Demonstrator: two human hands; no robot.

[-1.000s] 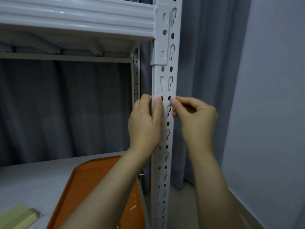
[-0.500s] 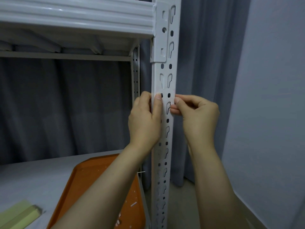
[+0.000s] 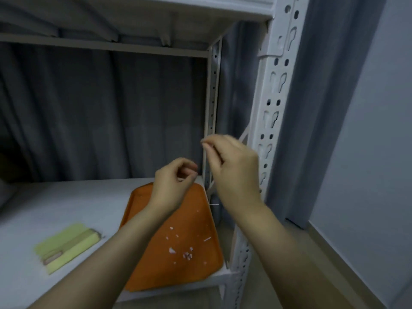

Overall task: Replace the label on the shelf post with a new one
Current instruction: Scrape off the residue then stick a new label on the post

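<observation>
While right hand (image 3: pixel 234 172) pinches pale label strip (image 3: pixel 244 136) trailing beside shelf post (image 3: pixel 270 121), left hand (image 3: pixel 176 181) curls above orange tray (image 3: pixel 156 264); I cannot tell its contents. I judge label strip light, floppy, sticky: hold by end.

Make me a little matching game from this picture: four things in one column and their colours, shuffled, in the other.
Things:
1. tray
2. shelf post
3. flat pack lying on the shelf left of the tray
4. curtain behind the shelf

Colours:
A. pale green
B. dark grey
C. orange
D. white

Pairs: 1-C, 2-D, 3-A, 4-B.
</observation>
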